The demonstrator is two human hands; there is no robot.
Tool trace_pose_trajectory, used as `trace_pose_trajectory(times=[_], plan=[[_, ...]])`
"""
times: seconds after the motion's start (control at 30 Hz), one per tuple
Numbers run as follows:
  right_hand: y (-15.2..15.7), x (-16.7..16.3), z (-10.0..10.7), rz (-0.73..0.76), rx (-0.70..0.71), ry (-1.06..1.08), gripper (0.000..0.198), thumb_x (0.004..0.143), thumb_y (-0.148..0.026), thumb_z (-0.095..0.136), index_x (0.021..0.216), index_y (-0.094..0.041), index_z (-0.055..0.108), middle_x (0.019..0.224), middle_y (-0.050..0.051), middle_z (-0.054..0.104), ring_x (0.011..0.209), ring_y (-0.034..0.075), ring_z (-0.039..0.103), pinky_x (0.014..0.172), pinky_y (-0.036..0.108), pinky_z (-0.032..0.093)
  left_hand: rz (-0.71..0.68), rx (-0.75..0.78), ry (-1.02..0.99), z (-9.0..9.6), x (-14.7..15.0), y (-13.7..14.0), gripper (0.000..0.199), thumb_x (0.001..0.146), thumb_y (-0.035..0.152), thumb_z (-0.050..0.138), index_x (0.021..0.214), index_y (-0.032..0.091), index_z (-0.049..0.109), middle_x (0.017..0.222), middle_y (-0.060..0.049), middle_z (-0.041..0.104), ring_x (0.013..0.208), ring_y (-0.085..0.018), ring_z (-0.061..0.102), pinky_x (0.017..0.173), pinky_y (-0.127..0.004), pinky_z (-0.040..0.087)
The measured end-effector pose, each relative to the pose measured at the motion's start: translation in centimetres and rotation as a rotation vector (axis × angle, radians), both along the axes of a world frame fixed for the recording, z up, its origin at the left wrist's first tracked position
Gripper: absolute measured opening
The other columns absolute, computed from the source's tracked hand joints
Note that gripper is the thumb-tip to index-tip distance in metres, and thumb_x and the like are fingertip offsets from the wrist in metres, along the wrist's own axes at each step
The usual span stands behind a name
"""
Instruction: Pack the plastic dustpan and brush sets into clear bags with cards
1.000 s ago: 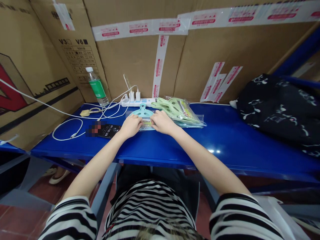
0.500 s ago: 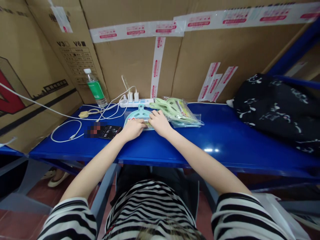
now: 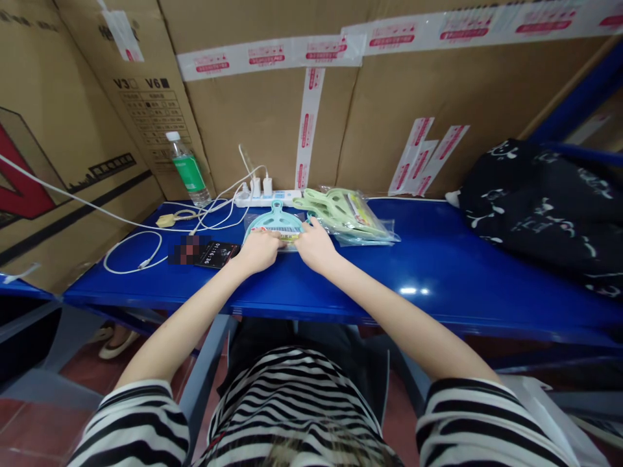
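A light blue dustpan (image 3: 276,220) in a clear plastic wrapper lies flat on the blue table, its handle pointing away from me. A printed label runs across it. My left hand (image 3: 263,250) is closed on the near left edge of the pack, index finger stretched over the label. With curled fingers, my right hand (image 3: 315,246) grips the right edge, where a bit of blue plastic shows by the fingertips. Both palms hide the near part of the pack. Just right of it lie several pale green dustpans (image 3: 341,211) in clear bags.
Behind stands a white power strip (image 3: 267,198) with plugged chargers and loose white cables. A phone (image 3: 217,254) and a water bottle (image 3: 189,172) are at left. A black patterned bag (image 3: 540,214) rests at right. Cardboard (image 3: 253,123) walls the table's back.
My right hand has moved slightly right and down, and its fingers have curled from lying over the pack to gripping its right edge. My left hand stays nearly in place.
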State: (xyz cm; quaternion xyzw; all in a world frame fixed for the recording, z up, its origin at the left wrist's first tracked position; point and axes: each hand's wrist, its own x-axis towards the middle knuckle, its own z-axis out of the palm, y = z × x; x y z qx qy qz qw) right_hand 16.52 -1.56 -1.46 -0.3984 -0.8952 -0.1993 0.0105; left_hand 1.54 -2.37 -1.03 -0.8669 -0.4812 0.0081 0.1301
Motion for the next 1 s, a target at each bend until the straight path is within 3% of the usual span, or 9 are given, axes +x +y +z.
trace_pose_trajectory(times=[0.13,0.37,0.57,0.63,0.8,1.0], plan=[[-0.1,-0.5,-0.1,-0.015,-0.009,0.035,0.034,0.086,-0.006,0.044,0.085,-0.017,0.076,0.078,0.011,0.074,0.092,0.028,0.058,0.088,0.044,0.034,0.022,-0.009,-0.071,0.1,0.0,0.2,0.039,0.081,0.007,0.041,0.098,0.019,0.074,0.094,-0.008,0.072,0.097,-0.024,0.065,0.088,-0.036,0.049],[0.2,0.5,0.3,-0.052,-0.001,0.118,0.031,0.081,-0.006,0.047,0.098,-0.008,0.073,0.094,0.019,0.072,0.1,0.03,0.055,0.088,0.043,0.033,0.079,0.088,-0.269,-0.3,-1.1,0.6,0.044,0.081,0.008,0.04,0.11,0.026,0.069,0.102,-0.002,0.073,0.095,-0.021,0.067,0.073,-0.029,0.05],[0.2,0.7,0.8,0.013,0.056,0.314,0.027,0.082,-0.008,0.046,0.095,-0.011,0.069,0.09,0.015,0.07,0.094,0.027,0.055,0.081,0.037,0.034,0.012,0.264,-0.416,-0.4,-1.3,0.5,0.034,0.08,0.007,0.038,0.087,0.021,0.068,0.087,-0.003,0.071,0.076,-0.017,0.065,0.064,-0.026,0.045],[0.0,0.7,1.1,0.063,-0.005,0.362,0.025,0.082,-0.008,0.046,0.093,-0.012,0.068,0.088,0.013,0.069,0.087,0.024,0.056,0.074,0.034,0.035,-0.05,0.25,-0.416,-0.4,-1.3,0.4,0.032,0.079,0.008,0.037,0.078,0.02,0.066,0.081,-0.003,0.069,0.071,-0.017,0.063,0.063,-0.026,0.044],[-0.5,1.2,1.6,0.134,-0.256,0.306,0.022,0.079,-0.009,0.047,0.077,-0.017,0.068,0.076,0.007,0.069,0.068,0.019,0.056,0.061,0.029,0.034,-0.38,-0.032,-0.267,-0.6,-0.9,0.0,0.027,0.079,0.011,0.037,0.064,0.019,0.059,0.066,-0.002,0.065,0.062,-0.015,0.058,0.061,-0.026,0.041],[-0.8,2.0,2.3,0.153,-0.551,0.163,0.02,0.073,-0.004,0.05,0.078,-0.014,0.068,0.071,0.005,0.069,0.06,0.015,0.053,0.057,0.026,0.034,-0.45,-0.108,-0.172,-1.3,0.0,-0.7,0.027,0.082,0.022,0.042,0.06,0.019,0.057,0.056,-0.002,0.061,0.051,-0.015,0.054,0.05,-0.026,0.031]])
